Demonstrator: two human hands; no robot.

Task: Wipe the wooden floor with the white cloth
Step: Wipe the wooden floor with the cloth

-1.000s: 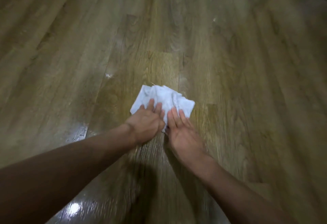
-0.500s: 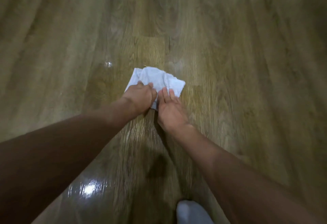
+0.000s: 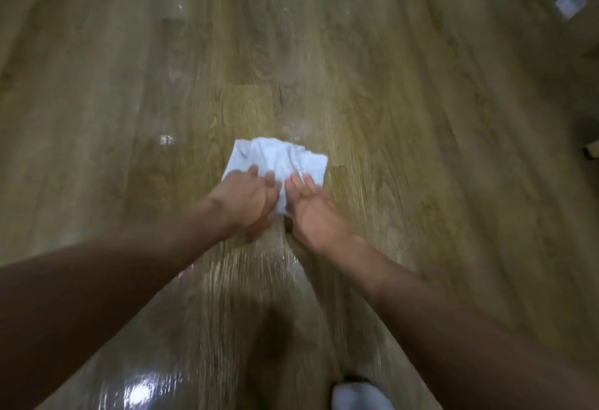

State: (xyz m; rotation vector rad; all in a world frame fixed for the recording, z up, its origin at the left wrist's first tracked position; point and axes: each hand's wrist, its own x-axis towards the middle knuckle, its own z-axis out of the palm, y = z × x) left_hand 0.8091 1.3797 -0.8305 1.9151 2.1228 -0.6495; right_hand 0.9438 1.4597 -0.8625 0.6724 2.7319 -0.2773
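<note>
A crumpled white cloth (image 3: 282, 158) lies on the wooden floor (image 3: 405, 124) in the middle of the view. My left hand (image 3: 248, 200) presses on the cloth's near left part with its fingers laid forward. Beside it, my right hand (image 3: 311, 207) presses flat on the near right part, fingers straight. The two hands almost touch, and the cloth's near edge is hidden under them. The picture is blurred by motion.
A wet, shiny streak (image 3: 246, 267) runs along the boards between my forearms toward the bottom. A white sock (image 3: 358, 396) shows at the bottom edge. At the far right stand dark furniture and a pale square object (image 3: 571, 3).
The cloth and both hands sit a little farther forward on the boards than a second ago. The view has shifted back, so the white sock and more wet floor show.
</note>
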